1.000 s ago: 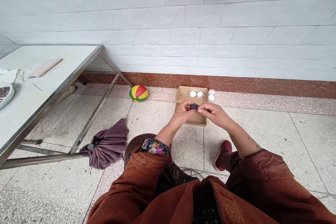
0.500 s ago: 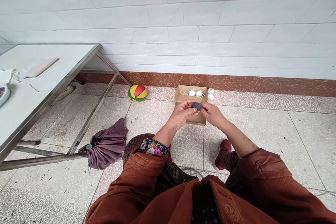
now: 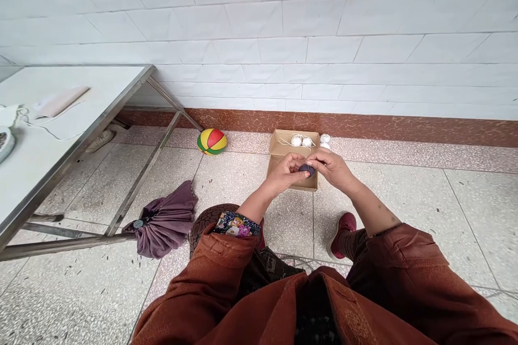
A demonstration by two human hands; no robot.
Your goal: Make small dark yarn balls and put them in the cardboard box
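A small dark blue-grey ball of yarn [image 3: 307,171] is held in the fingers of my left hand [image 3: 285,173], thumb along its near side. My right hand [image 3: 332,170] is closed in a pinch at the ball's upper edge, its fingertips close to those of the left. What lies between the right fingertips is too small to make out. Below and beyond both hands, an open cardboard box [image 3: 282,143] rests on the floor against the wall. White yarn balls [image 3: 297,140] with loose strands lie in its far part. My hands hide some of the near part.
More white balls [image 3: 325,139] sit right of the box. A red, yellow and green ball [image 3: 212,142] lies by the wall. At left stands a metal-framed table [image 3: 117,83] with a folded cloth [image 3: 67,102]; a purple folded umbrella [image 3: 168,221] leans at its lower bar.
My right hand has risen from the ball's right side to over its top edge, fingers now pinched there. The yarn ball has shifted slightly right and down in my left hand.
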